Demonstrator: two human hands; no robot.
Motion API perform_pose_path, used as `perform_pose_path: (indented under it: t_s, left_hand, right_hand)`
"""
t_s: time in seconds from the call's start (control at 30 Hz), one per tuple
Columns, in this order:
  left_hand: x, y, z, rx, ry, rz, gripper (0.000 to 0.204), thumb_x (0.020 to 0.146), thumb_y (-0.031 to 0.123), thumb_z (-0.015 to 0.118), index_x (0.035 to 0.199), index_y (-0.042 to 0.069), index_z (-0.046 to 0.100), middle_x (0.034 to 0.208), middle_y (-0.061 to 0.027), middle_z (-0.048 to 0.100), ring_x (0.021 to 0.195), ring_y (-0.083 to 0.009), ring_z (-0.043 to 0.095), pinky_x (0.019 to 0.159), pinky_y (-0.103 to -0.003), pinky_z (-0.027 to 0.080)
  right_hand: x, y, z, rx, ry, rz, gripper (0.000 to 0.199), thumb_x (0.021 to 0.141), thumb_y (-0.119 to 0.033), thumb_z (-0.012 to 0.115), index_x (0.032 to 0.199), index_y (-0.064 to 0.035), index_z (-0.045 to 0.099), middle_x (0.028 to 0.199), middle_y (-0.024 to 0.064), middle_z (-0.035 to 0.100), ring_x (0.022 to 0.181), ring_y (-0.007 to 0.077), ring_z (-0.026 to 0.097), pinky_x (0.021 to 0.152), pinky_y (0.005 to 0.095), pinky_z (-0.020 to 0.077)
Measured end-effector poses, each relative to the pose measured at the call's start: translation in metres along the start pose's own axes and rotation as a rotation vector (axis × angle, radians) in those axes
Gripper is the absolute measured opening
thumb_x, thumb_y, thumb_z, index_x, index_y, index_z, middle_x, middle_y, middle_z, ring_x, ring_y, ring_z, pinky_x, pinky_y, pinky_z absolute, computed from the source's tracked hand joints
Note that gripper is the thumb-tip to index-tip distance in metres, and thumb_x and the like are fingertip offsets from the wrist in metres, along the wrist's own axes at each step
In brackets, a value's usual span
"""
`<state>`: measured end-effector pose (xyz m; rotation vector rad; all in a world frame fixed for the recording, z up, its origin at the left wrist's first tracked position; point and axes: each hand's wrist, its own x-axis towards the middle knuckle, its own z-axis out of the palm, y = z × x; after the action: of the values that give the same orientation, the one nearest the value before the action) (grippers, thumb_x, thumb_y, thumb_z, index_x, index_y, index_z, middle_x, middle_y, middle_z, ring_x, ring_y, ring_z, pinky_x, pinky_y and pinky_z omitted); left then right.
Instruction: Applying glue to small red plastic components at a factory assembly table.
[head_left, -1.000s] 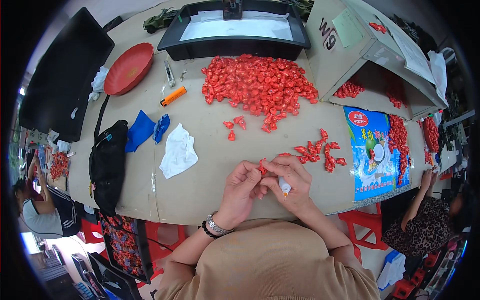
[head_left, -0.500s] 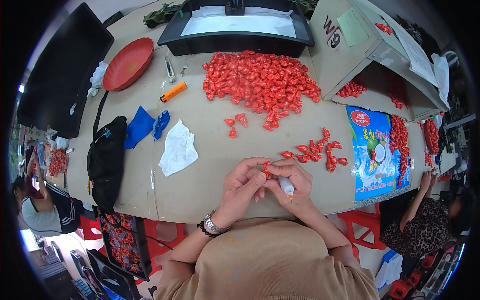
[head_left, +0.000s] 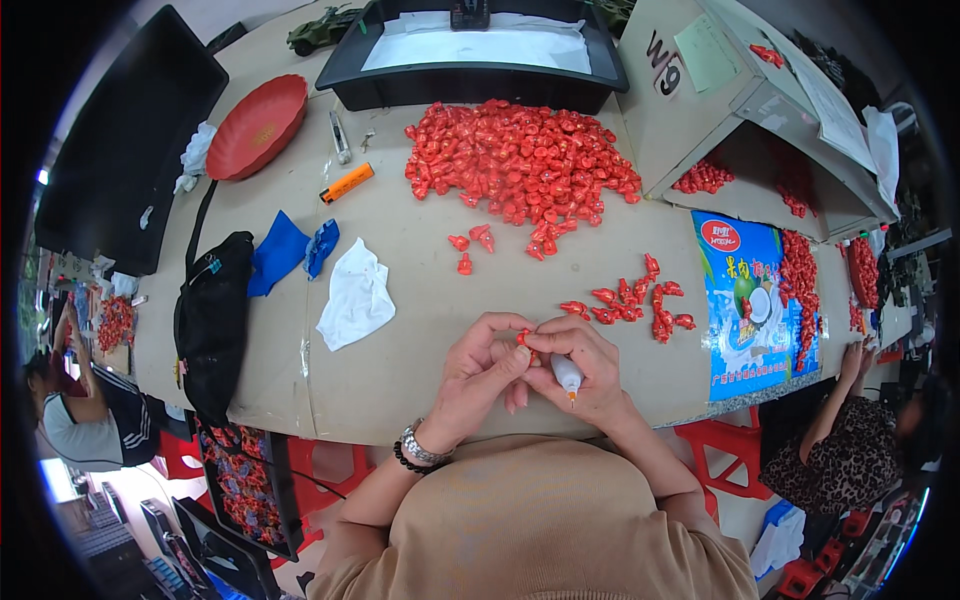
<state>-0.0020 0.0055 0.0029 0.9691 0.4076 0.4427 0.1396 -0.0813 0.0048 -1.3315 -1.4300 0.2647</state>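
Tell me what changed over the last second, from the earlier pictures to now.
Very little. The left hand and right hand stay pressed together over a small red piece at the table's near edge; only the fingers shift slightly. The right hand keeps the small white bottle with an orange tip. Nothing was picked up or let go. The big red pile, the small cluster and the white cloth stayed put.

Red dish (head_left: 258, 126), orange lighter (head_left: 347, 183), blue cloths (head_left: 290, 252), white rag (head_left: 356, 297), black pouch (head_left: 212, 320), black tray (head_left: 470, 72).
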Motion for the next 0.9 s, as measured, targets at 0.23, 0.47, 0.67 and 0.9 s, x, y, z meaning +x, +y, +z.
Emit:
perform_pose_path:
  t_s: [0.23,0.47,0.67,0.9]
  left_hand:
    - [-0.002,-0.001,-0.001,-0.023,-0.056,0.008,0.024,0.095,0.020,0.055,0.108,0.003,0.044,0.074,-0.0074,0.062,0.055,-0.0106,0.057,0.048,-0.022,0.044]
    - [-0.001,-0.008,0.001,-0.114,-0.071,0.044,0.019,0.095,0.017,0.053,0.105,0.004,0.044,0.075,-0.0088,0.062,0.056,-0.0125,0.058,0.048,-0.024,0.047]
    - [-0.001,-0.010,0.006,-0.159,-0.078,0.111,0.018,0.094,0.013,0.054,0.106,0.004,0.044,0.079,-0.0105,0.063,0.058,-0.0134,0.060,0.047,-0.025,0.047]
    - [-0.002,-0.016,0.007,-0.184,-0.096,0.207,0.018,0.093,0.009,0.055,0.107,0.002,0.044,0.081,-0.0122,0.064,0.059,-0.0141,0.061,0.046,-0.024,0.048]
  right_hand:
    - [0.003,0.002,-0.008,0.091,-0.050,0.071,0.033,0.063,-0.007,0.082,0.090,-0.0037,0.063,0.084,0.0068,0.062,0.074,0.0187,0.059,0.060,0.0289,0.0483]
    - [0.000,0.004,-0.009,0.183,-0.056,0.097,0.030,0.062,-0.004,0.081,0.086,-0.0024,0.063,0.080,0.0057,0.062,0.073,0.0173,0.059,0.062,0.0286,0.0466]
    - [0.000,0.008,-0.010,0.259,-0.032,0.063,0.030,0.064,-0.007,0.082,0.087,-0.0008,0.065,0.080,0.0062,0.063,0.071,0.0158,0.058,0.062,0.0282,0.0455]
    - [-0.005,0.005,-0.006,0.390,-0.022,0.082,0.029,0.064,-0.003,0.081,0.089,0.0007,0.065,0.080,0.0078,0.063,0.070,0.0160,0.057,0.060,0.0279,0.0440]
